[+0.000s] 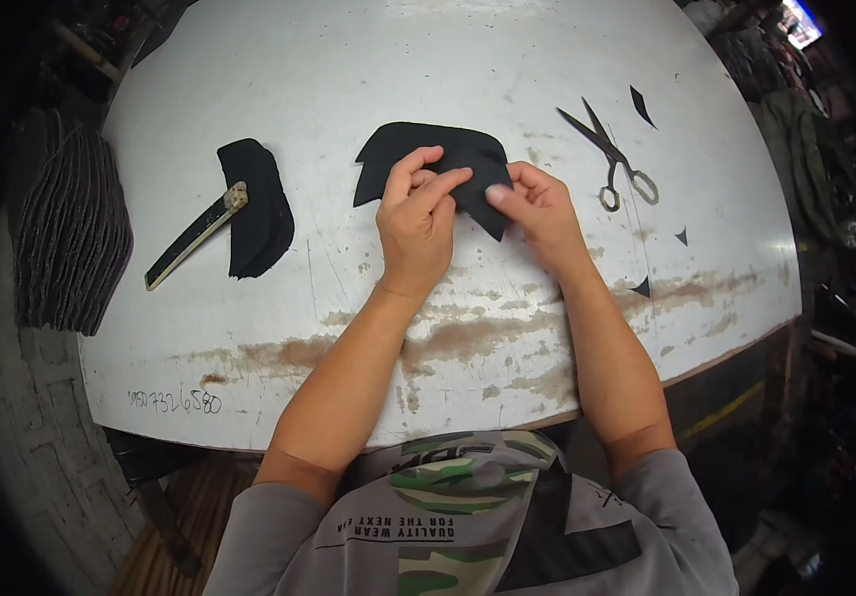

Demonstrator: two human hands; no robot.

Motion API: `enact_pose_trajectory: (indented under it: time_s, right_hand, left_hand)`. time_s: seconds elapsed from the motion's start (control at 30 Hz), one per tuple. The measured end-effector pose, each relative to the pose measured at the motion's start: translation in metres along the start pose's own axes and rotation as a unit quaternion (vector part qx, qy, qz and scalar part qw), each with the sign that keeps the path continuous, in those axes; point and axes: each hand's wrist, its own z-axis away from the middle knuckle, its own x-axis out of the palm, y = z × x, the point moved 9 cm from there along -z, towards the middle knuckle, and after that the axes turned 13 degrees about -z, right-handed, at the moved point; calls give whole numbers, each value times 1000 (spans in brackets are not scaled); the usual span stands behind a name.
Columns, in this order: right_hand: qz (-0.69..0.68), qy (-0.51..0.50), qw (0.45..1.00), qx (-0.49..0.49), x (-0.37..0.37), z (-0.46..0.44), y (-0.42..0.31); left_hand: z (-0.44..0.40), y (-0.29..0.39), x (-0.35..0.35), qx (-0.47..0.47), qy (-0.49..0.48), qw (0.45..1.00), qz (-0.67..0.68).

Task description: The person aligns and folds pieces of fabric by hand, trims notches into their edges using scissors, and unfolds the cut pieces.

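Black fabric pieces (438,139), cut in a curved shape with pointed corners, lie at the middle of the white table. My left hand (416,223) rests over their lower left part, its fingers bent and partly apart, with the index finger stretched across the cloth. At the right end, my right hand (542,211) pinches the fabric's edge between thumb and fingers. The layers overlap under both hands, so their number cannot be made out. Open scissors (615,159) lie to the right of my right hand, blades pointing up and left.
On the left, a stack of black pieces (267,219) lies beside a dark tool with a pale edge (190,238). Small black scraps (642,105) are scattered at the right. A ribbed dark stack (71,228) stands past the table's left edge. Brown stains mark the white table (249,397).
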Motion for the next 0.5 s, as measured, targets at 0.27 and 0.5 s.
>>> enact_pose_trajectory:
  time_s: [0.27,0.5]
  right_hand:
    - [25,3,1000,-3,3,1,-1]
    - [32,-7,999,7,3,2,-1]
  left_hand:
    - [1,-45,18,-292,-48,900,320]
    - [2,-36,26,-228,-65,925,297]
